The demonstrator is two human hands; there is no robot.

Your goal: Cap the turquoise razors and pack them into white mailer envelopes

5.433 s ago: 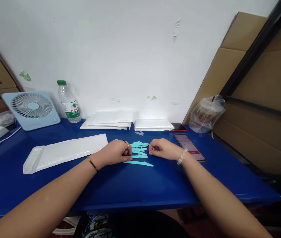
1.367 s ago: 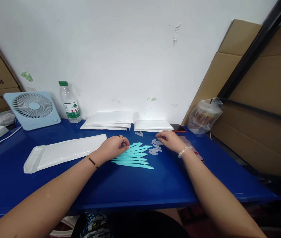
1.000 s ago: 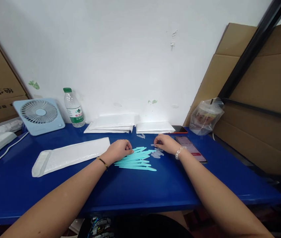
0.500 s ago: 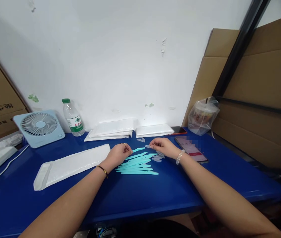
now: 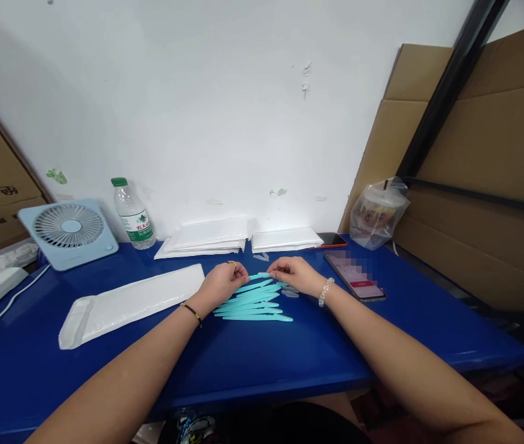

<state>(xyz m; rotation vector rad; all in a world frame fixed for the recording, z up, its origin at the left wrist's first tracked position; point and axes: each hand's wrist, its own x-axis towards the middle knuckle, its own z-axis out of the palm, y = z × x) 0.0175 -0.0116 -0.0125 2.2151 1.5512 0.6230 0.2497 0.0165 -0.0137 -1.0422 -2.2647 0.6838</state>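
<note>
The left hand [image 5: 223,281] was pinched on the handle end of one teal stick [image 5: 258,277], raised just above the fan of teal sticks [image 5: 250,303] lying on the blue table [image 5: 289,351]. The right hand [image 5: 292,274] was pinched at the stick's other end; a clear cap appeared to be in its fingertips, though this was too small to confirm. In my judgement the step was best done by keeping the stick level and steady on the left while the right pressed straight along its axis, not at an angle, since the thin tip would likely flex.

Materials noted, left to right: a padded white mailer [image 5: 127,302], soft and faintly glossy; the sticks, thin, flat, tapered matt plastic; small clear caps [image 5: 289,291], translucent and rounded, just beside the fan; a phone [image 5: 355,276], flat and glassy.
</note>
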